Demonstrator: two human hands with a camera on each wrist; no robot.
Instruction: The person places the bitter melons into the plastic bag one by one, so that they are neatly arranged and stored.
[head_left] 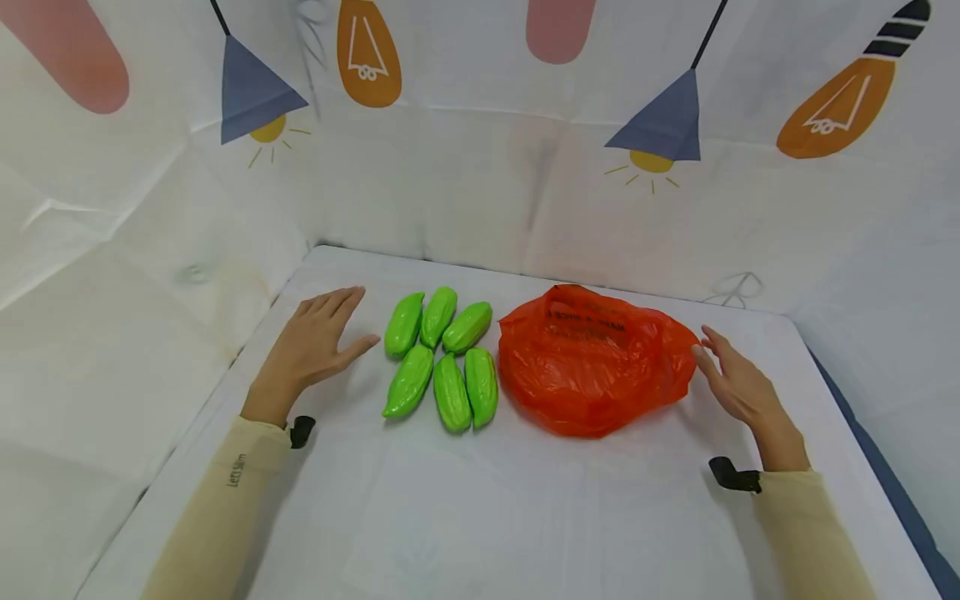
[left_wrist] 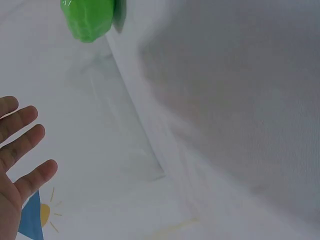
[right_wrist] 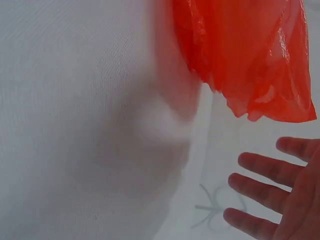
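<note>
The red plastic bag [head_left: 592,367] lies right of centre on the white tabletop [head_left: 450,517], just beside six glossy green vegetables [head_left: 452,392] on its left. Its film is probably light, limp, slippery and easily torn, best pinched at the loose right end; the vegetables look firm and smooth, best grasped across the middle. Your left hand [head_left: 311,350], fingers extended, holds nothing beside the vegetables; your right hand [head_left: 738,379], likewise ungripped, nears the bag, contact uncertain. The back edge runs close behind both; room extends toward you.
</note>
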